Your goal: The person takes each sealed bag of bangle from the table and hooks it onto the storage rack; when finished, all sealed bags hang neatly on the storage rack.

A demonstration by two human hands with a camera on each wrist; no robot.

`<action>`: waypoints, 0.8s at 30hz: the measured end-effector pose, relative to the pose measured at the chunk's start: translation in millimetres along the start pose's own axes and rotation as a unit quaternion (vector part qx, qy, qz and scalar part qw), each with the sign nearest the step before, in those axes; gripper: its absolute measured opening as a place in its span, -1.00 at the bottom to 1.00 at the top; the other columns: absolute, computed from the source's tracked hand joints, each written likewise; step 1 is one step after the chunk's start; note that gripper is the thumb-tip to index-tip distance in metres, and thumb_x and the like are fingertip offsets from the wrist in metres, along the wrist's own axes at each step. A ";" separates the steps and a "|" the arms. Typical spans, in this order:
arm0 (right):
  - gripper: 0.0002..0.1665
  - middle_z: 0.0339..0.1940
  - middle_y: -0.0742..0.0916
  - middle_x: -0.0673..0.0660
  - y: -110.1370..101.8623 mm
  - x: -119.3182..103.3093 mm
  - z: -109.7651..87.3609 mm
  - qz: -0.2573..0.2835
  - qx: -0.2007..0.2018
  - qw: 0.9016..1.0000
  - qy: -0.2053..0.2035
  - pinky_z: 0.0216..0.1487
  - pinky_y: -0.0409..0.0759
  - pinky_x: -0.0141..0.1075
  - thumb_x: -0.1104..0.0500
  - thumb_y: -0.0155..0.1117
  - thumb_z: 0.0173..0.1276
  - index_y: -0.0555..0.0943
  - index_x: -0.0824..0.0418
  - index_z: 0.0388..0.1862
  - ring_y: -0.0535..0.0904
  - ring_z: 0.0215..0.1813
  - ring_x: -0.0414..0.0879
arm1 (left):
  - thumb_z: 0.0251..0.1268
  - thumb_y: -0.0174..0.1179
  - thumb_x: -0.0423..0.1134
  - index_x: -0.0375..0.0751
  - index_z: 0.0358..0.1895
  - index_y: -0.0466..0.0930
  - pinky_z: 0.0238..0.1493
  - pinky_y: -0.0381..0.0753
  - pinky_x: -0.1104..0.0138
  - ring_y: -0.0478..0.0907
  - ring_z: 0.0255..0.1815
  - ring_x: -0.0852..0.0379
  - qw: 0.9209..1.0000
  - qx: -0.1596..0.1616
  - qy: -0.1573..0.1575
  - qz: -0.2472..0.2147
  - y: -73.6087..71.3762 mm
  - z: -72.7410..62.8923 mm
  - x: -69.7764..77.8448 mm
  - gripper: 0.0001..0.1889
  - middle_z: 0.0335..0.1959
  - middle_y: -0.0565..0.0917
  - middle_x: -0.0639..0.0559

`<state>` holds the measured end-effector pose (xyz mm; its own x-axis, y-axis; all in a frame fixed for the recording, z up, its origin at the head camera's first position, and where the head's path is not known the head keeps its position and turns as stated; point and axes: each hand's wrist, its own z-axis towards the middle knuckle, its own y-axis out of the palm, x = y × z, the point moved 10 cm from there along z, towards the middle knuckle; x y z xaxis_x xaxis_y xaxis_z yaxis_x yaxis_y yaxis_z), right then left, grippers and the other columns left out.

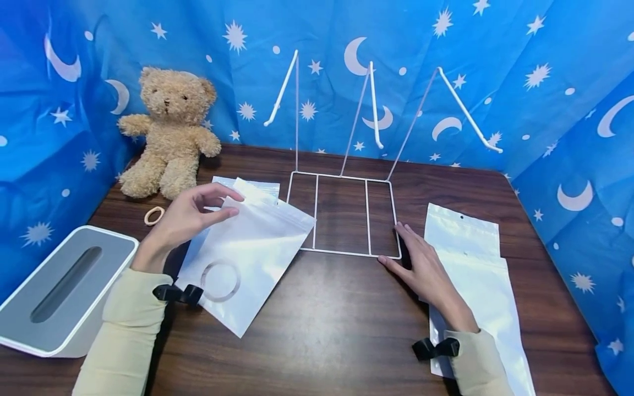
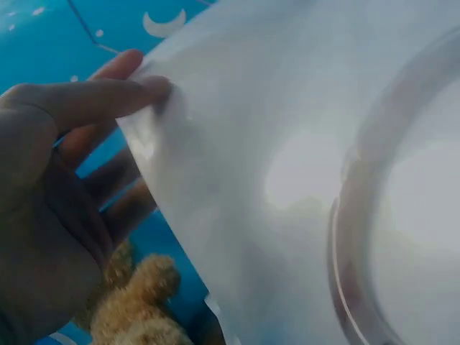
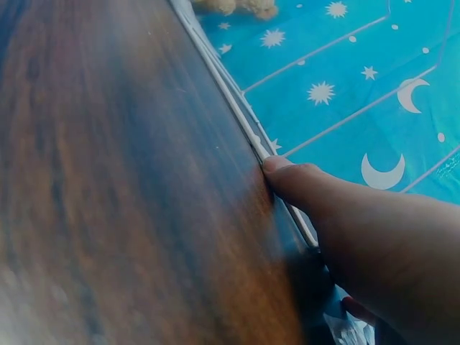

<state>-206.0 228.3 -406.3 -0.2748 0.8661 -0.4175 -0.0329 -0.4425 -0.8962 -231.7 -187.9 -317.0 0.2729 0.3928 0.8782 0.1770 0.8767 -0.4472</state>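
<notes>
My left hand [image 1: 195, 212] pinches the top left corner of a shiny white zip bag [image 1: 267, 247] between thumb and fingers. The bag tilts, and a pale grey ring outline [image 1: 220, 280] shows on its lower part; the left wrist view has this ring [image 2: 352, 244] large at the right. My right hand [image 1: 428, 267] rests at the front right corner of a white wire rack [image 1: 342, 253]. Its thumb [image 3: 287, 172] presses on the front wire, while the other fingers lie along the side wire. Three bare white prongs [image 1: 373, 104] rise from the rack and slope forward.
More white zip bags [image 1: 475, 297] lie overlapped under and beside the right forearm, and another bag [image 1: 269, 188] lies behind the held one. A teddy bear [image 1: 170, 132] sits back left, near a small beige ring [image 1: 154, 216]. The grey-topped tissue box [image 1: 109, 242] stands left.
</notes>
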 end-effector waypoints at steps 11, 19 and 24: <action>0.05 0.50 0.30 0.28 -0.4 -1.5 -0.8 0.001 0.002 1.000 -0.005 0.37 0.09 0.23 -0.34 0.24 0.30 0.16 0.20 0.56 0.09 0.52 0.18 | 0.12 0.31 -0.61 -0.57 -0.07 0.62 -0.52 0.46 0.39 0.62 -0.43 0.05 0.930 0.206 0.206 -0.223 -37.6 -22.1 83.4 -0.73 -0.26 0.72 -0.25; 0.05 0.49 0.31 0.30 -2.1 -1.9 -1.1 -0.008 0.011 1.000 -0.021 0.36 0.12 0.23 -0.33 0.24 0.31 0.16 0.23 0.55 0.12 0.51 0.21 | 0.05 0.28 -0.64 -0.64 -0.09 0.60 -0.50 0.51 0.38 0.59 -0.53 0.05 0.864 0.296 0.279 -0.296 -49.0 -37.8 113.5 -0.71 -0.23 0.71 -0.33; 0.06 0.49 0.31 0.30 -0.7 -2.4 -0.9 -0.009 0.012 1.000 -0.025 0.35 0.12 0.24 -0.35 0.23 0.31 0.17 0.25 0.55 0.13 0.50 0.22 | 0.06 0.29 -0.62 -0.63 -0.14 0.60 -0.32 0.64 0.29 0.68 -0.36 -0.07 0.850 0.323 0.281 -0.307 -50.7 -39.6 118.3 -0.75 -0.22 0.70 -0.35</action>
<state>-204.4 226.7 -404.8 -0.3223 0.8617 -0.3920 -0.0618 -0.4323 -0.8996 -171.0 -196.9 -197.2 0.7572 -0.2296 0.6115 -0.0567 0.9095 0.4117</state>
